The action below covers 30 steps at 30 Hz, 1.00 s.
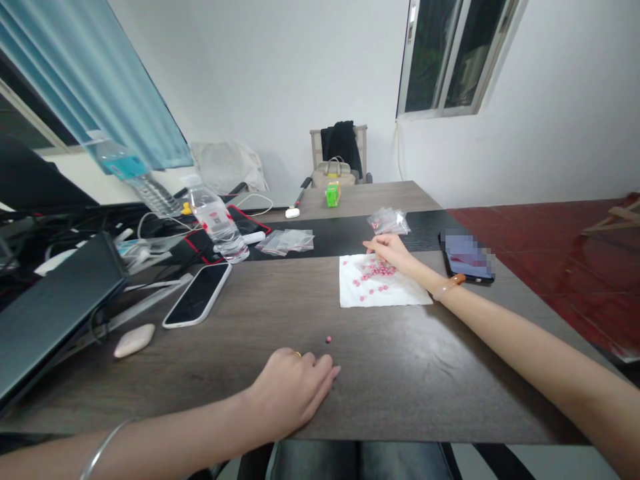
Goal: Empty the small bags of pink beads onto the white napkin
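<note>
A white tissue (350, 295) lies on the table with many small pink beads (379, 269) scattered over it. My right hand (393, 250) reaches over its far edge, finger and thumb pinched together; a spot of pink shows at their tips, seemingly one bead. Nearer to me, a single pink bead (329, 340) sits on the bare wood. Just below that bead, my left hand (295, 387) rests on the table with its fingers curled and pressed together. Its palm side is hidden, so I cannot see whether anything is inside.
Beyond the tissue lies a clear bag (389, 221) with pink bits; more flat bags (286, 242) are to its left. Phones lie at right (467, 257) and left (199, 295). A laptop (55, 320), a white mouse-shaped object (134, 341), cables and water bottles (215, 217) crowd the left.
</note>
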Tool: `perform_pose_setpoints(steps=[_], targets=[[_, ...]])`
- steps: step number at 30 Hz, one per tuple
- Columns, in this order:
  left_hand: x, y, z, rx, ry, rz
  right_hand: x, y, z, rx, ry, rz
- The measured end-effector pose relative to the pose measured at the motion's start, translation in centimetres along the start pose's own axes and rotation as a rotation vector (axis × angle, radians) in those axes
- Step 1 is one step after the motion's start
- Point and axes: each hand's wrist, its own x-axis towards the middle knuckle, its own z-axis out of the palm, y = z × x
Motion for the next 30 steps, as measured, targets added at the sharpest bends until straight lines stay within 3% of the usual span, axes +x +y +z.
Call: perform_pose_setpoints(steps=[4,8,10,15,19,23,26,30], targets=[[1.4,-1.5,-0.5,-0.104,0.048,-0.069,0.0,0.0,0.1,-0.011,0.0,-0.012],[4.5,-4.1,-1.8,-0.093,0.131,-0.294,0.0,0.0,0.0,0.005,-0.004,-0.005],[6.4,-5.7,-2.0,-0.048,0.118,-0.361,-0.1,0.0,-0.1,0.017,-0.006,-0.006],[9.0,-7.4,-0.9,0.04,0.084,-0.115,-0.1,-0.1,-0.1,0.048,-0.013,-0.02],[8.8,-6.9,0.0,0.094,0.105,-0.081,0.2,0.2,-0.1,0.078,-0.016,-0.018],[8.6,-6.8,-0.3,0.077,0.11,-0.051,0.4,0.5,-0.1,0.116,-0.02,-0.015],[9.4,-7.2,-1.2,-0.041,0.197,-0.109,0.5,0.7,0.0,0.148,-0.015,-0.012],[12.7,-7.5,-1.9,-0.39,0.431,-0.184,0.6,0.7,0.0,0.192,0.012,-0.005]])
